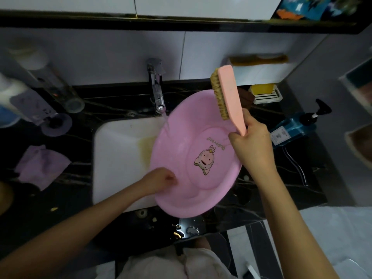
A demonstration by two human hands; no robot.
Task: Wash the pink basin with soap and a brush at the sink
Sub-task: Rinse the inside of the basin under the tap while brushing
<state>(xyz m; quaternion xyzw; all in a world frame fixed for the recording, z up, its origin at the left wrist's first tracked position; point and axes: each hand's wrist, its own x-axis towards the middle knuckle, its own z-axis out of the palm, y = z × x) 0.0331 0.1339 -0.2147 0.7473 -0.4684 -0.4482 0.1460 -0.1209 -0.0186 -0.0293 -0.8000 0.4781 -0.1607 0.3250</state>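
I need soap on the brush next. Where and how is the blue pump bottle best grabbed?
Grip the blue pump bottle around its body, coming from the sink side with the right hand once the brush is put down. It seems to lean, black pump head pointing up and right, so the broad body is probably the steadiest hold.

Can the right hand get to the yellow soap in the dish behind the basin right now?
Probably not as is: the right hand is shut on the brush. The soap itself lies uncovered in its dish.

Basin (201,174): pink, round, cartoon print inside; tilted over white sink (118,150), under running water.
Brush (227,95): pink handle, tan bristles; raised above basin.
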